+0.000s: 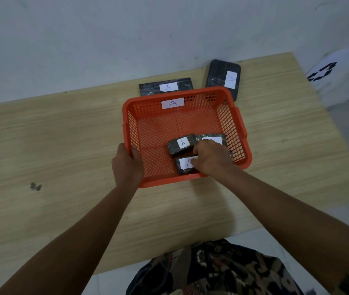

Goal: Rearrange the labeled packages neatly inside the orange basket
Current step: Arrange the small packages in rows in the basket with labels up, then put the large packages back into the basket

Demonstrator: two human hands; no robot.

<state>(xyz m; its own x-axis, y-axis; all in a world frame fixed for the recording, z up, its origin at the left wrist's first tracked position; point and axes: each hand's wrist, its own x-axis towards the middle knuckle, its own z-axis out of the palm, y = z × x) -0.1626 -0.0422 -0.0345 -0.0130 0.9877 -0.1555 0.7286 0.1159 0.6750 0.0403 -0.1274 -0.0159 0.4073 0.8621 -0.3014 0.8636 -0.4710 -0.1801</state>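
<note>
My left hand (128, 165) grips the near-left rim of the orange basket (241, 133) on the surface (52, 145). My right hand (210, 159) reaches inside, fingers closed on the nearest labeled package (185, 166); two more packages (182, 144) lie just beyond it.

Three packages (182, 144) in basket (192, 180), near-right.

A light wood-grain table (63, 145) carried an orange mesh basket (241, 133) near its middle, two dark packages labelled "A" (165, 87) (222, 77) along the far edge, and a small dark scrap (36, 186) toward the left edge.
</note>
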